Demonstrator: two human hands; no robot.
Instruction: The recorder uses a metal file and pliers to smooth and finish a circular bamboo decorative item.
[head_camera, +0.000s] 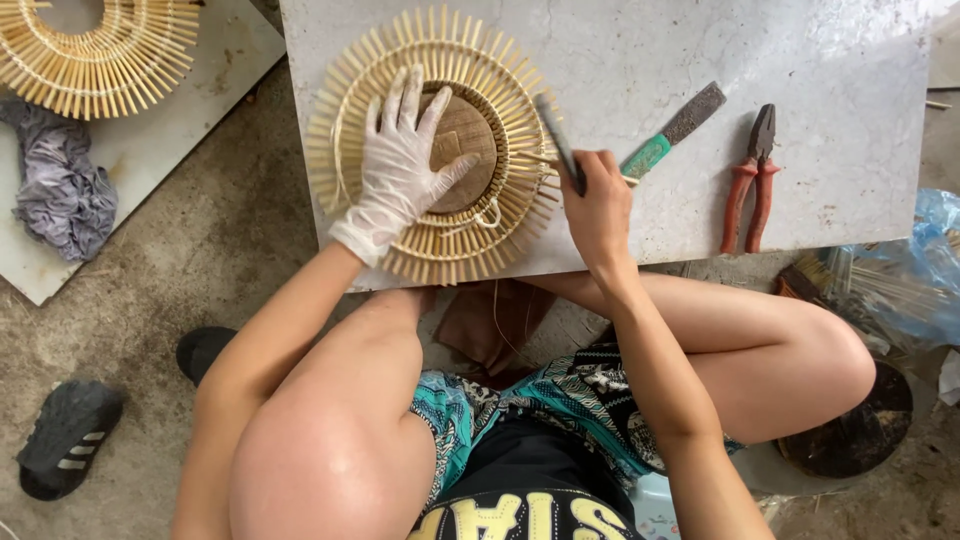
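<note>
A round frame of bamboo sticks lies on a pale stone slab, built around a wooden disc at its centre. My left hand, in a white glove, presses flat on the frame and the disc. My right hand, bare, grips a thin dark metal tool at the frame's right edge, its tip pointing away from me over the sticks.
A green-handled file and red-handled pliers lie on the slab to the right. Another bamboo ring sits on a second slab at upper left beside a grey rag. Dark shoes and a blue plastic bag lie on the ground.
</note>
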